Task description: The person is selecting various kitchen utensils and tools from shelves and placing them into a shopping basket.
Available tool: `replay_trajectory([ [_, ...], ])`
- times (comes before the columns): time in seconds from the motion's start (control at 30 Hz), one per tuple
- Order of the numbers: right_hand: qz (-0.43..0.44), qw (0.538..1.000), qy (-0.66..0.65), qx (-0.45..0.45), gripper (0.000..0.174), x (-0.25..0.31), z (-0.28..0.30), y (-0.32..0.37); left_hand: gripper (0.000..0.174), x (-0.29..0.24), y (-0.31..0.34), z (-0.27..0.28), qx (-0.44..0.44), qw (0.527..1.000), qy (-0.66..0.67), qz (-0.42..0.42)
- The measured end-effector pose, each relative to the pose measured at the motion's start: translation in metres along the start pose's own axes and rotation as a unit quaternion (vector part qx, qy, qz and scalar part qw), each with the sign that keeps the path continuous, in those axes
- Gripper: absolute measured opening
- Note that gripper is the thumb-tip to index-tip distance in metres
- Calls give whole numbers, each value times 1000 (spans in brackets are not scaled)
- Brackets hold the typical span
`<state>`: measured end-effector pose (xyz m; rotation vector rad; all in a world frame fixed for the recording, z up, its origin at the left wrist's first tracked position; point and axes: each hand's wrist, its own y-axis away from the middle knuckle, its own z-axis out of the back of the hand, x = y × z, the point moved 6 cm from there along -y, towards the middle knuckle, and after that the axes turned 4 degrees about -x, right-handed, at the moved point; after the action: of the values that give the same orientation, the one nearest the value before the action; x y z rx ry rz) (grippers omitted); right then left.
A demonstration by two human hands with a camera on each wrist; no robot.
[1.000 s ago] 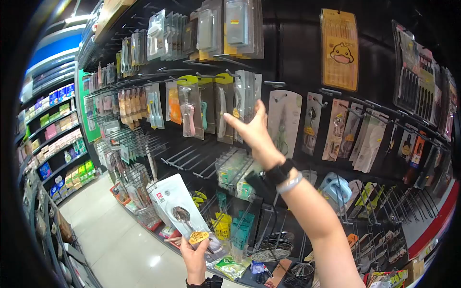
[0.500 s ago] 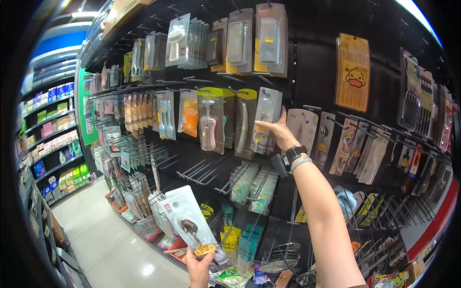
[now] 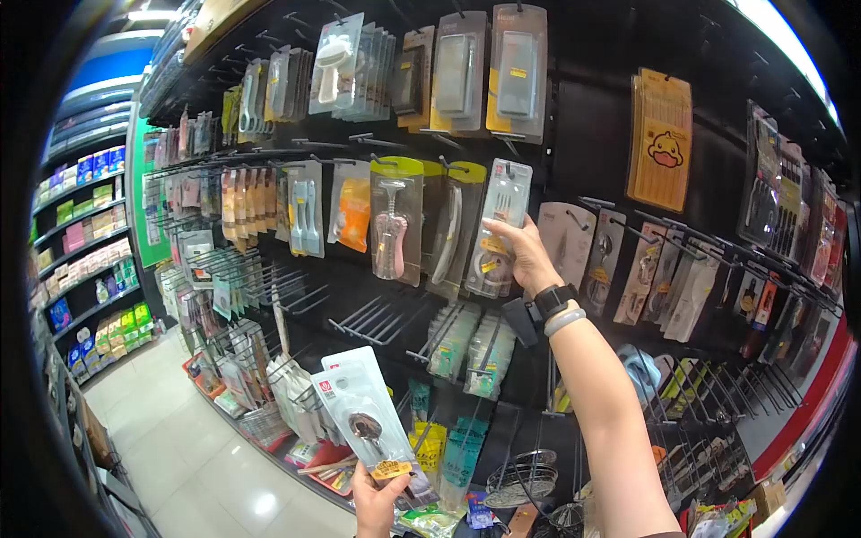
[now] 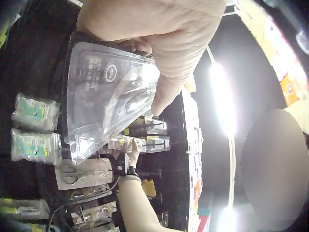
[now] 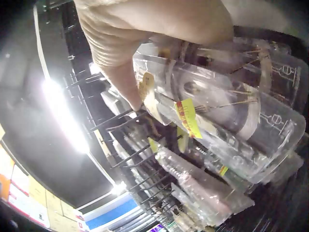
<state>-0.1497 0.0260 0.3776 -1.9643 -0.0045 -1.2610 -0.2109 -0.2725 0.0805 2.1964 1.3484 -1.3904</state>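
Note:
In the head view my left hand [image 3: 377, 507] pinches the lower edge of a blister-packed spoon [image 3: 365, 426], its thumb by the yellow label. The card behind it tilts up to the left. The clear back of this pack [image 4: 96, 82] fills much of the left wrist view. Higher up, my right hand [image 3: 527, 255] grips a blister-packed fork [image 3: 508, 199] at the hanging rack, thumb across the front and the other fingers behind. Several clear packs [image 5: 212, 87] lie layered by the palm in the right wrist view, one with a yellow-green sticker [image 5: 189, 118].
Left of the fork pack hang a peeler-like tool with a pink handle [image 3: 391, 238] and orange packs [image 3: 353, 215]. A pack with a yellow duck [image 3: 664, 148] hangs upper right. Bare metal hooks [image 3: 377, 327] stick out below. A tiled aisle floor [image 3: 197, 430] lies left.
My right hand has gone from reaching with spread fingers to gripping the fork pack, whose front now faces me. The left hand keeps its spoon pack. The head view has shifted.

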Motion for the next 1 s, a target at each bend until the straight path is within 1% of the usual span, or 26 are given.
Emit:
replay_trajectory([
  [0.07,10,1000,-1,-5,60,13,-9,14,54,-1,-1,1,4,1000,1,7],
  [0.13,-5,999,-41,10,59,21,-18,23,54,-6,-1,-4,39,998,55,13],
  [0.23,-16,998,-59,22,59,30,-30,33,51,-10,-3,-2,55,994,92,10],
  [0.27,-16,999,-46,6,60,44,-38,46,53,-11,-3,0,57,993,101,19],
  [0.3,21,999,-22,17,60,50,-42,46,53,-9,-2,5,50,994,99,24],
  [0.37,22,999,-13,32,55,65,-54,61,55,-2,-1,16,84,976,195,43],
  [0.4,35,997,-3,67,52,73,-60,69,60,9,0,23,98,962,237,94],
  [0.43,48,993,5,104,50,81,-65,78,58,1,4,15,179,940,275,95],
  [0.47,27,992,19,118,53,87,-70,93,48,-6,6,5,221,897,374,82],
  [0.5,8,991,33,132,56,90,-72,109,40,-12,9,-2,263,841,468,64],
  [0.53,23,984,46,171,62,89,-73,124,30,-15,13,-4,292,793,528,85],
  [0.57,40,976,61,207,68,87,-71,141,24,-19,17,-5,320,738,584,107],
  [0.6,39,963,72,256,68,84,-71,164,21,-20,18,-6,358,682,626,116],
  [0.63,39,949,84,302,69,80,-71,184,13,-25,20,-8,372,645,655,127],
  [0.67,63,910,138,386,63,74,-74,198,13,-23,21,-9,393,623,665,125],
  [0.7,86,862,192,462,57,69,-75,214,13,-22,23,-11,414,598,675,125],
  [0.77,97,806,269,518,46,59,-82,251,13,-21,27,-21,420,583,679,147],
  [0.83,69,775,312,545,36,45,-78,284,13,-14,39,-34,431,562,685,171],
  [0.87,56,772,322,546,32,42,-76,299,15,-8,44,-40,411,543,707,191],
  [0.9,41,751,339,565,29,37,-69,312,16,-1,48,-47,390,523,727,212],
  [0.93,26,763,334,552,28,41,-65,319,16,3,55,-57,391,493,746,220],
  [0.97,12,776,329,539,27,47,-59,326,16,3,63,-64,392,484,745,238],
  [1.0,-2,766,336,547,29,49,-49,333,16,2,72,-73,384,485,738,269],
])
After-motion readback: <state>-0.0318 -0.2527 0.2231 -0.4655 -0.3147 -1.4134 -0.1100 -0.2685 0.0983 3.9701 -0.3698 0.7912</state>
